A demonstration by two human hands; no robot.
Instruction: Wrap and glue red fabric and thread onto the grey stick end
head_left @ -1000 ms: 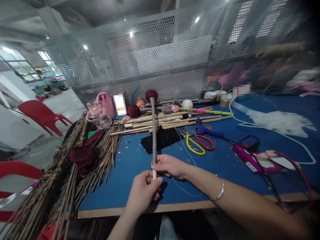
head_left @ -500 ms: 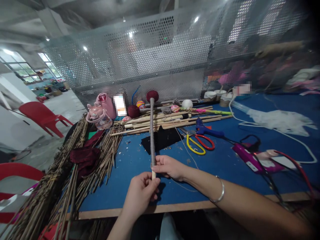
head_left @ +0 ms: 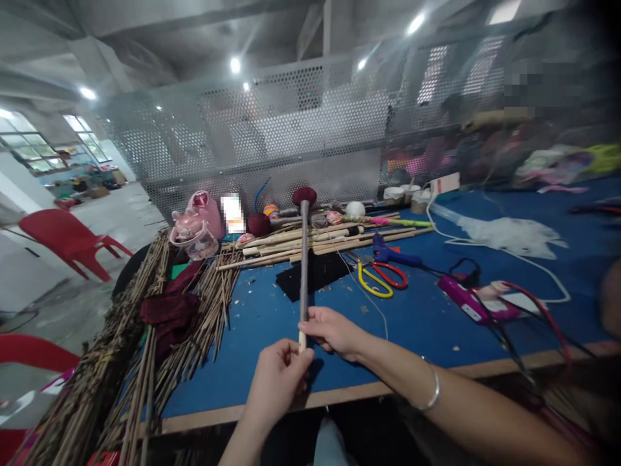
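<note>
Stick, grey-covered, with a dark red ball at its far end: held lengthwise over the near middle of the blue table, pointing away from the person. Whether the ball touches anything behind cannot be told.

Left hand: closed on the bare wooden near end, thumb on top; probably the anchor, since it has the butt. Right hand: thumb and fingers pinching just ahead, where grey meets bare wood; likely placed there to control that edge. Holding at one end seems to leave the length and ball free.

Around: black cloth under the line of the stick; scissors and glue gun to the right, presumably for easy reach. Loose sticks lie farther back, perhaps to keep the front working space open.
</note>
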